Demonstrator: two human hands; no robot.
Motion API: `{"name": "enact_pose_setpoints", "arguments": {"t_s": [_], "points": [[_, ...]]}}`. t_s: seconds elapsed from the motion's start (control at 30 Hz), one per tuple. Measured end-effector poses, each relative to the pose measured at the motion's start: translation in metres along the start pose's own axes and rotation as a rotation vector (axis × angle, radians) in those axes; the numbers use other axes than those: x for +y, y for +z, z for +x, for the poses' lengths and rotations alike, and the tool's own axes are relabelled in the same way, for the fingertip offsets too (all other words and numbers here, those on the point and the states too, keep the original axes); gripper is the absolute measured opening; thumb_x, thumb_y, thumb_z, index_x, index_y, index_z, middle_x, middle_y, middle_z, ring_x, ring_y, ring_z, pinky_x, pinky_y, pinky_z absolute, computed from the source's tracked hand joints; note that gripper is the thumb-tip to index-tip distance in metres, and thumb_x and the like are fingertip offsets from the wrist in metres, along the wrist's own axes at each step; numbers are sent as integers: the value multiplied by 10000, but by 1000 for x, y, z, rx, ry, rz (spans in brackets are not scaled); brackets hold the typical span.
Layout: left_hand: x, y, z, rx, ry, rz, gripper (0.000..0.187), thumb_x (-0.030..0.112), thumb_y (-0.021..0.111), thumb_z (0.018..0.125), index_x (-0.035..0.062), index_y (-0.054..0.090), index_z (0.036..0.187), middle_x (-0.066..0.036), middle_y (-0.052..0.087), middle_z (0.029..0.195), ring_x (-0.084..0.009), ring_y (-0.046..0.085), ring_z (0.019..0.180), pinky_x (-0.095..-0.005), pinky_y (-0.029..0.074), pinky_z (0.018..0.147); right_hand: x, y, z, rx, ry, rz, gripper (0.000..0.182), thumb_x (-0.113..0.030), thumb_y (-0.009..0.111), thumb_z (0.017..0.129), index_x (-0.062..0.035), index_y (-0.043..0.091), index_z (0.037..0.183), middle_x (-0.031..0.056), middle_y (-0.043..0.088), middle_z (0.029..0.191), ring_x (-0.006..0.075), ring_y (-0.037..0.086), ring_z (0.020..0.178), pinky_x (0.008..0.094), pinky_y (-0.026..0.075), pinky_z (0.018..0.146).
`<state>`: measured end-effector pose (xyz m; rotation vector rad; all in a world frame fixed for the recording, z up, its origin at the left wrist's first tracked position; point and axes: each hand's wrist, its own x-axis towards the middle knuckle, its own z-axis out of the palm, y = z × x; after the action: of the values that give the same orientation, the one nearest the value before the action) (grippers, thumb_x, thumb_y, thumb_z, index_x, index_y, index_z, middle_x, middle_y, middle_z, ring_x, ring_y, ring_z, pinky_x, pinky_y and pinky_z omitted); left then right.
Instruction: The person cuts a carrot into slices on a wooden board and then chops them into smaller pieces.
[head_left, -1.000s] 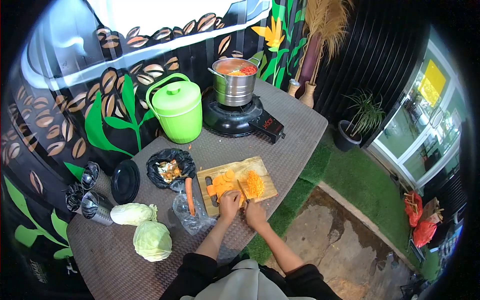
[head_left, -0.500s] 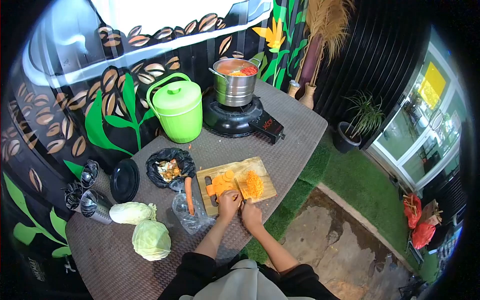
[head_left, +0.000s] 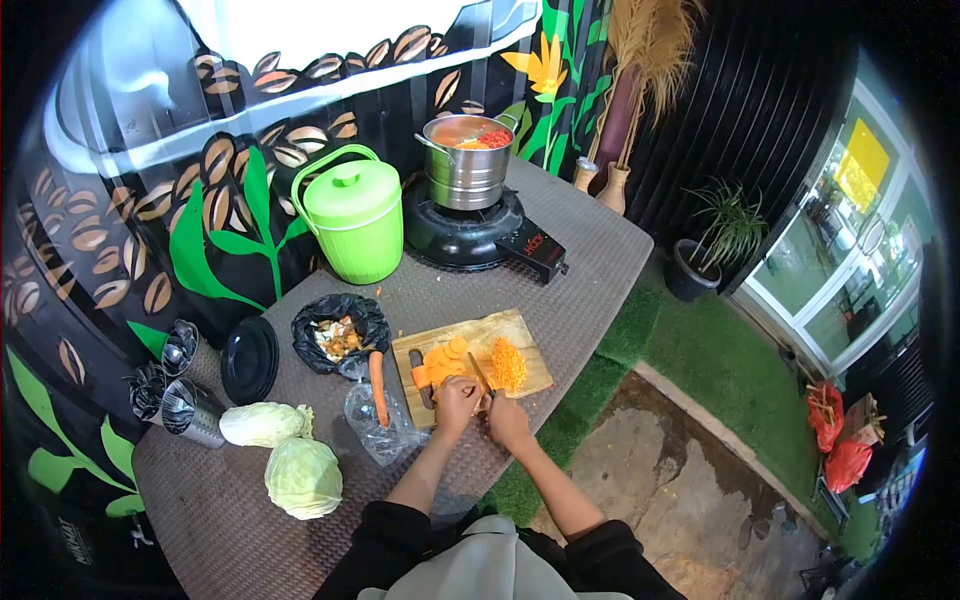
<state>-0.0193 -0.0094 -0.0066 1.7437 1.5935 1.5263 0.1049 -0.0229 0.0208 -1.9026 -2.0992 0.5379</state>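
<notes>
My right hand [head_left: 508, 420] is closed around the handle of a knife [head_left: 480, 372], whose blade lies over the wooden cutting board [head_left: 405, 350] and points away from me. Beside the blade, my left hand [head_left: 458, 402] has its fingers curled at the near edge of the carrot slices [head_left: 440, 362]; whatever is under its fingertips is hidden. Right of the knife sits a heap of finely chopped carrot [head_left: 508, 368]. A whole carrot [head_left: 377, 388] rests left of the board, on a clear plastic bag [head_left: 372, 425].
A black bag of peelings [head_left: 340, 338], a cabbage [head_left: 303, 479] and a napa cabbage [head_left: 262, 426] lie to the left, near cutlery cups [head_left: 192, 412] and black plates [head_left: 249, 360]. Behind stand a green bucket [head_left: 355, 222] and a steel pot [head_left: 468, 172] on a stove [head_left: 465, 238].
The knife has shifted left, away from the chopped heap, and its blade now shows more clearly. My right hand has moved slightly right and down; my left hand stays nearly in place.
</notes>
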Motion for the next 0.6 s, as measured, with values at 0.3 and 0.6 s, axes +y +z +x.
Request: {"name": "enact_pose_setpoints", "arguments": {"t_s": [0.3, 0.6], "points": [[2, -4, -1, -18, -64, -32, 98, 42, 688, 706, -48, 675, 743, -151, 671, 792, -289, 628, 765, -350, 496, 709, -15, -1, -5, -57, 76, -24, 339, -298, 452, 939, 32, 530, 953, 275, 643, 867, 399, 654, 816, 456, 532, 708], [2, -1, -3, 18, -77, -44, 104, 41, 689, 707, -51, 676, 754, -156, 673, 800, -283, 631, 769, -343, 499, 706, -12, -8, -14, -32, 67, -29, 303, -273, 502, 918, 28, 533, 929, 230, 653, 814, 389, 658, 792, 457, 530, 725]]}}
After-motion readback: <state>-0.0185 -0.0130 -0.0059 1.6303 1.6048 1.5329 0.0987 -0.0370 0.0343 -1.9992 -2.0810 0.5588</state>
